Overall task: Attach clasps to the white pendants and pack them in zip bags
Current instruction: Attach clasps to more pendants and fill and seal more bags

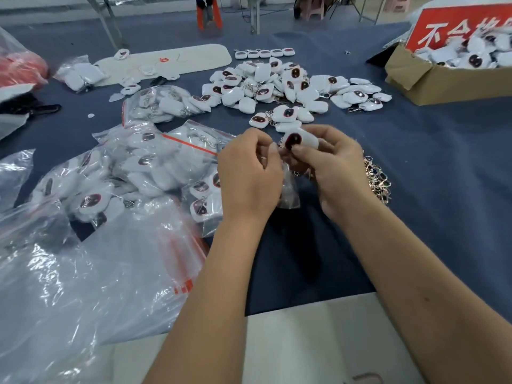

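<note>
1. Dark blue cloth covers the table [443,189], whose pale bare edge shows nearest the person, under both forearms.
2. Both hands meet above the cloth at the middle of the view. The right hand [336,173] has its fingers curled round a white pendant [300,138] with a dark red oval face, pinching it so that the face turns up and toward the left hand.
3. The left hand [250,176] is curled too, its fingertips pinched together right against the pendant's near edge; what they hold is too small and blurred to tell, so whether it is a clasp cannot be said.
4. A small clear zip bag [289,189] hangs between the two hands, below the pendant; which hand holds it cannot be told.
5. Just to the right of the right hand, partly hidden behind it, lies a heap of metal clasps [378,178] on the cloth.
6. To the left of the left hand lie packed zip bags [144,167] with red seal strips, full of white pendants, and nearer still a large crumpled clear plastic sheet [83,273].
7. Beyond the hands spreads a loose pile of pendants [277,87], many with key rings attached, and past it a neat row of five pendants [264,53].
8. Far right of the right hand stands a cardboard box [410,76] heaped with more pendants, a red sign with white characters [454,29] standing in it.
9. Far left, a long pale pad [171,62] lies on the cloth.
</note>
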`<act>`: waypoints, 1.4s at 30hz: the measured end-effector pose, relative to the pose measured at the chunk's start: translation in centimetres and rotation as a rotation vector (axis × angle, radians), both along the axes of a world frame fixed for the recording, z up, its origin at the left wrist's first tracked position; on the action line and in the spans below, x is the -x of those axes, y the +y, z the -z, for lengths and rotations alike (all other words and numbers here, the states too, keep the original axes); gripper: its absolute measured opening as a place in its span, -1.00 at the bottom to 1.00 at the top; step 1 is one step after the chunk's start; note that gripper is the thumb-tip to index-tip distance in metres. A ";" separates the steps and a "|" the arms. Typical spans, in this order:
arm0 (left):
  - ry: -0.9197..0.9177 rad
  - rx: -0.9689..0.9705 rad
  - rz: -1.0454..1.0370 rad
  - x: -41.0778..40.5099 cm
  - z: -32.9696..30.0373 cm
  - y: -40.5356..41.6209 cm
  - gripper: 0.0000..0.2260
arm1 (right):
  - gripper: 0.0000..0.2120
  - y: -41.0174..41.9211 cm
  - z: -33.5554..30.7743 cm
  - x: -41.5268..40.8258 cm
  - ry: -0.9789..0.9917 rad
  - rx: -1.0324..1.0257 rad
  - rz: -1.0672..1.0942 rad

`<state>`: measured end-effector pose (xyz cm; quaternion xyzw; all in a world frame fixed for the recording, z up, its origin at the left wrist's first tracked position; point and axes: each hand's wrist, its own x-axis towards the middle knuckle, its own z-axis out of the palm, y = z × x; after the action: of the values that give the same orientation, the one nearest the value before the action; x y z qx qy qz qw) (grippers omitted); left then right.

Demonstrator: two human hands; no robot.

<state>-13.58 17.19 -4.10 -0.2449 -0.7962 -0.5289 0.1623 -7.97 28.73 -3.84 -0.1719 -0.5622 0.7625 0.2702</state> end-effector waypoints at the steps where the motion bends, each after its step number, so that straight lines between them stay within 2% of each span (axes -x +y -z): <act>1: 0.011 0.055 0.018 -0.1 0.0 0.0 -0.92 | -0.83 -0.2 0.4 -0.6 0.013 0.062 -0.011; 5: 0.059 0.202 0.060 -0.1 0.2 0.1 -0.89 | -0.93 -0.2 0.9 -1.4 0.080 0.149 -0.059; 11: 0.071 0.183 0.065 -0.2 0.3 0.2 -0.87 | -0.96 0.0 1.0 -1.2 0.118 0.201 -0.077; 20: 0.050 0.216 0.068 -0.5 0.3 0.5 -0.83 | -0.83 0.1 1.0 -0.8 0.116 0.277 -0.033; 23: 0.039 0.211 0.058 -0.6 0.3 0.5 -0.85 | -0.76 0.2 1.0 -0.7 0.065 0.249 0.005; 28: 0.022 0.228 0.042 -0.6 0.3 0.5 -0.90 | -0.81 0.1 1.0 -0.5 0.004 0.186 0.020; 42: 0.023 0.261 0.024 -0.6 0.4 0.6 -0.91 | -0.82 0.0 1.3 -0.3 0.014 0.175 0.027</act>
<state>-12.97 17.75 -4.46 -0.2793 -0.8533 -0.4201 0.1317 -7.65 28.77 -5.14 -0.1970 -0.4890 0.8063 0.2682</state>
